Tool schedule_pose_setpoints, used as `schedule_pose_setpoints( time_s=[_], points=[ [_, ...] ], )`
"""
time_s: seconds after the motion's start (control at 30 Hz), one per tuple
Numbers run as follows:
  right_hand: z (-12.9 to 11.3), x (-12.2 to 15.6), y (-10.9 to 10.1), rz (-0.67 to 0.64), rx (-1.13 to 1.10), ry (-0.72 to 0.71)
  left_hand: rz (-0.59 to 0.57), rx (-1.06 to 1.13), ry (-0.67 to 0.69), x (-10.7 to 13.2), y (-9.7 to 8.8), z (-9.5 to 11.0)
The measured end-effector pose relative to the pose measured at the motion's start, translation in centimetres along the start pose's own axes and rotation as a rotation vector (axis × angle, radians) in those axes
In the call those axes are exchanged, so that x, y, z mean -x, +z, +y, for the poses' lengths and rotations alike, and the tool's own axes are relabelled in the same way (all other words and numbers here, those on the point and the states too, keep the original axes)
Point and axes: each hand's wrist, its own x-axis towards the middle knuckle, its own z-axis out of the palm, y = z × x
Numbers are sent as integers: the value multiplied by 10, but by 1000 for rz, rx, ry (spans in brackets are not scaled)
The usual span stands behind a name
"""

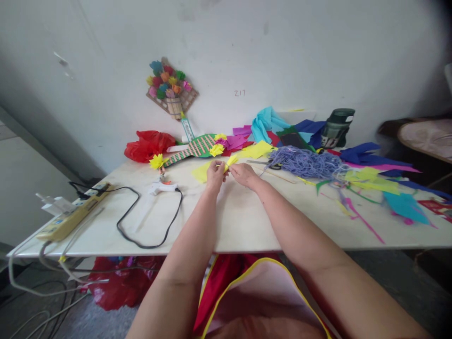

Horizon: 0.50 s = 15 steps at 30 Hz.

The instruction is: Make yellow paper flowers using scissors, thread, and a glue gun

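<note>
A small gathered piece of yellow crepe paper point(231, 161) sits between my two hands, above the middle of the table. My left hand point(216, 174) is closed on its lower left side. My right hand point(243, 174) pinches the same piece from the right, its fingertips close to the left ones. Under and behind my left hand lies a flat yellow sheet point(200, 172). Just beyond the hands is a green lute-shaped craft point(203, 146) with thin strips across it and yellow and pink paper flowers. Scissors point(273, 165) lie right of my right hand, partly under purple yarn.
A hot glue gun point(158, 188) with a looping black cord stands left, near a power strip point(74, 214). Purple yarn point(307, 161), coloured paper scraps and a dark jar point(338, 128) occupy the right side. A red plastic bag point(150, 145) lies at the back left.
</note>
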Motion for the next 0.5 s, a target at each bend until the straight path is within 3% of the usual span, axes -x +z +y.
schedule_pose_setpoints(
  time_s=[0.3,0.5],
  points=[
    [0,0,2,33,38,3,82,13,-18,0,2,1],
    [-4,1,0,99,-54,40,212,-144,93,-1,3,0]
  ],
)
